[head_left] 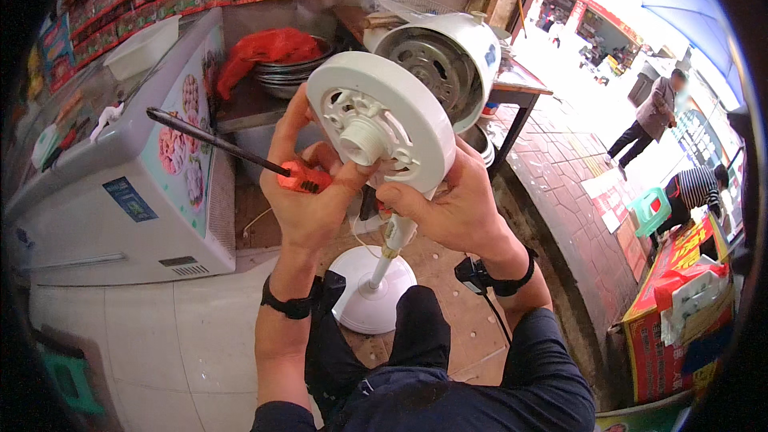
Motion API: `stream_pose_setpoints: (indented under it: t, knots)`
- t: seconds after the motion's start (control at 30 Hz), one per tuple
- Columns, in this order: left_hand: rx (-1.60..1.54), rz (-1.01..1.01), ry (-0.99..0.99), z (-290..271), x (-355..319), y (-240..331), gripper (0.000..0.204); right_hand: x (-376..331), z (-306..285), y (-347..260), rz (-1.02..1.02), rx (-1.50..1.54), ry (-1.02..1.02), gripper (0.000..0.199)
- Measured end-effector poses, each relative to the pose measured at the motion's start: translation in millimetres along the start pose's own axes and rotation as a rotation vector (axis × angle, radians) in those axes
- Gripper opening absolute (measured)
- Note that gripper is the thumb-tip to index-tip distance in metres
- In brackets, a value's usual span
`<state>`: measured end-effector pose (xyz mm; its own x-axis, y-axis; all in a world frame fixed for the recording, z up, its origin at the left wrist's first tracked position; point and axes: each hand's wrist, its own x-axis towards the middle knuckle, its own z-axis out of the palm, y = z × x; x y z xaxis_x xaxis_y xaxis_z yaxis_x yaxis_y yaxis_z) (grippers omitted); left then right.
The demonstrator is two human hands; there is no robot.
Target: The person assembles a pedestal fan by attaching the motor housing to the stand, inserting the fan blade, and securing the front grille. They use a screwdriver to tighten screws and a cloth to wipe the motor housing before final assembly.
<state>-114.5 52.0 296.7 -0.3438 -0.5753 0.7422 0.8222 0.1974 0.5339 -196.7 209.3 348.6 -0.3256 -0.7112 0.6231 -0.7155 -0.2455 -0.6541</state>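
Note:
A round white plastic fan housing [436, 124], with slots around a short threaded collar, is held up in front of me. My left hand [300, 210] is closed around its left side and also grips a screwdriver [302, 178] with an orange-red handle; the dark shaft points up and left, away from the housing. My right hand [460, 212] is closed on the housing's lower right rim, with the thumb near its front face. Below the hands, a white stand pole [398, 234] rises from a round base [352, 304] on the floor; whether the housing joins it is hidden.
At left is a white chest freezer [172, 192]. Behind the hands, a large metal pot [484, 48] and stacked metal pans [284, 76] rest on tables. Rightward, a curb borders brick paving [552, 184], where two people are, one standing and one bending near a green stool [650, 210].

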Motion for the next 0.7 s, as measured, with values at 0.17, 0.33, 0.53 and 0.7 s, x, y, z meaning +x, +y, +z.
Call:
stream_pose_setpoints:
  t: [0.17,0.33,0.53,0.7]
  knots:
    - [0.051,-0.033,0.002,-1,-2,-2,0.085,-3,3,6,0.051,0.045,0.032,0.048]
    - [0.074,-0.030,0.004,-3,3,-7,0.086,2,3,13,-0.019,-0.022,0.016,0.036]
    - [0.036,-0.008,0.048,-35,-19,-16,0.092,-6,25,19,-0.067,0.033,-0.009,0.034]
    - [0.237,-0.074,0.260,-116,-113,-30,0.086,-49,100,94,0.123,0.252,-0.278,0.040]
